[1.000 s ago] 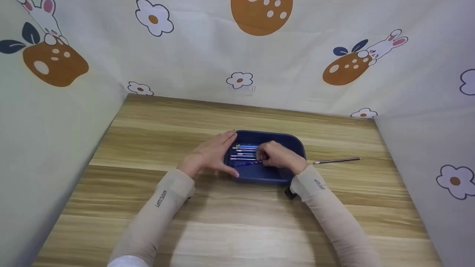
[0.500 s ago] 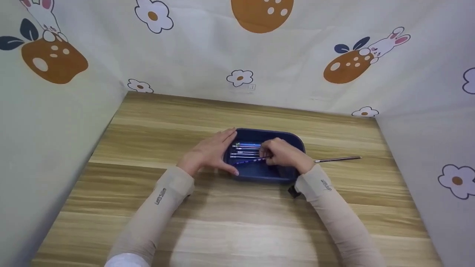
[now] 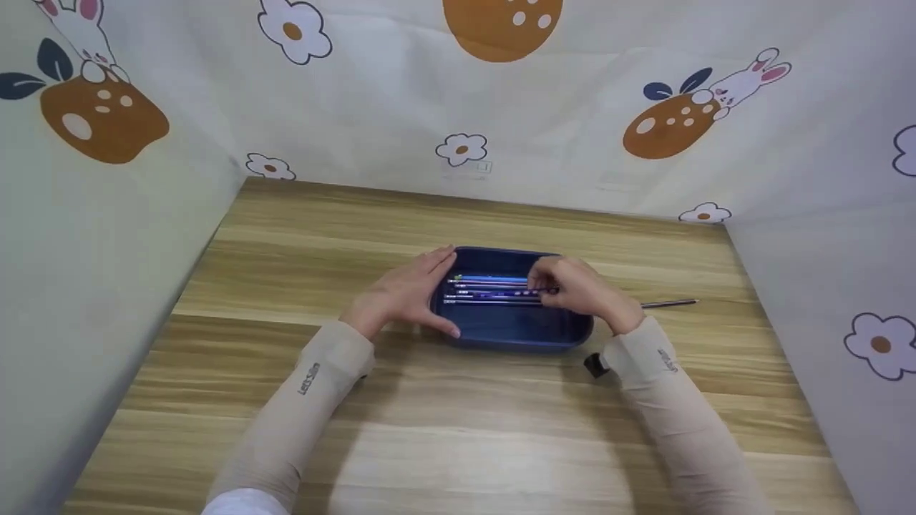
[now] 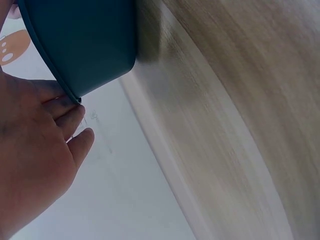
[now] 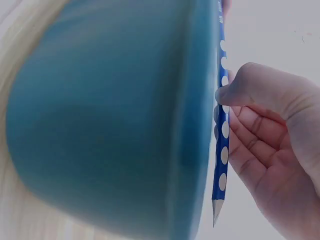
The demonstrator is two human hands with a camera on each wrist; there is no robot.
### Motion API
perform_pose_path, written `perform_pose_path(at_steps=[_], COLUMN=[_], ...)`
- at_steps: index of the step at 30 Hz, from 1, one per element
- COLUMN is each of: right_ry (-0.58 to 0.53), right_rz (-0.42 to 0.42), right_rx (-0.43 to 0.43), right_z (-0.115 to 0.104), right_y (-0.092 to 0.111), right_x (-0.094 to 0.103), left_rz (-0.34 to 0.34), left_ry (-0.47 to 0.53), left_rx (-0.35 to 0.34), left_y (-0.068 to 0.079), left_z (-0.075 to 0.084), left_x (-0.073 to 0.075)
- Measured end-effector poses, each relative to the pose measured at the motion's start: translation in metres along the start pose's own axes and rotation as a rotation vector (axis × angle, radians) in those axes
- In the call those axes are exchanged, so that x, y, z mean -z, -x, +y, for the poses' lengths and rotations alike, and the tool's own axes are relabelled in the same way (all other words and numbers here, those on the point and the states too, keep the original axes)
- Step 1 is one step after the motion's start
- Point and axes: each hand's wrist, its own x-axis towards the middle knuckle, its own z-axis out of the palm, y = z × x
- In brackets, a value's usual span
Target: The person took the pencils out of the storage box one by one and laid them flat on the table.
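A dark blue rounded box [image 3: 512, 347] stands on the table with several pencils [image 3: 490, 302] lying side by side in it. My left hand [image 3: 401, 295] spans the box's left end, fingers at the far corner and thumb at the near one. Its fingertips [image 4: 75, 117] touch the rim in the left wrist view. Between thumb and fingers my right hand [image 3: 576, 285] pinches a blue pencil with white dots [image 5: 223, 160]. That pencil is over the box's right half, sharpened tip toward the right, close beside the rim in the right wrist view.
One dark pencil [image 3: 673, 304] lies on the wooden table [image 3: 458, 443] right of the box, partly hidden behind the right wrist. A patterned cloth [image 3: 372, 107] walls the table at the back and both sides.
My right hand has moved right and slightly away from me, bringing the dotted pencil from the near side of the box to over the row of pencils. The left hand has stayed put.
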Motion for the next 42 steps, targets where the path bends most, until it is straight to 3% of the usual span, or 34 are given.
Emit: perform_pose_path(at_steps=[7, 16, 32, 42], right_ry=[-0.009, 0.013, 0.106, 0.200], right_rz=[0.031, 0.134, 0.210, 0.174], right_rx=[-0.071, -0.080, -0.142, -0.205], right_z=[0.009, 0.022, 0.052, 0.085], right_y=[0.017, 0.036, 0.063, 0.085], right_x=[0.016, 0.035, 0.055, 0.057], left_rz=[-0.013, -0.012, -0.005, -0.008], left_ry=[-0.009, -0.014, -0.046, -0.050], left_rx=[0.024, 0.023, 0.008, 0.016], left_y=[0.000, -0.001, -0.001, 0.000], left_z=[0.001, 0.002, 0.000, 0.001], left_x=[0.000, 0.000, 0.000, 0.001])
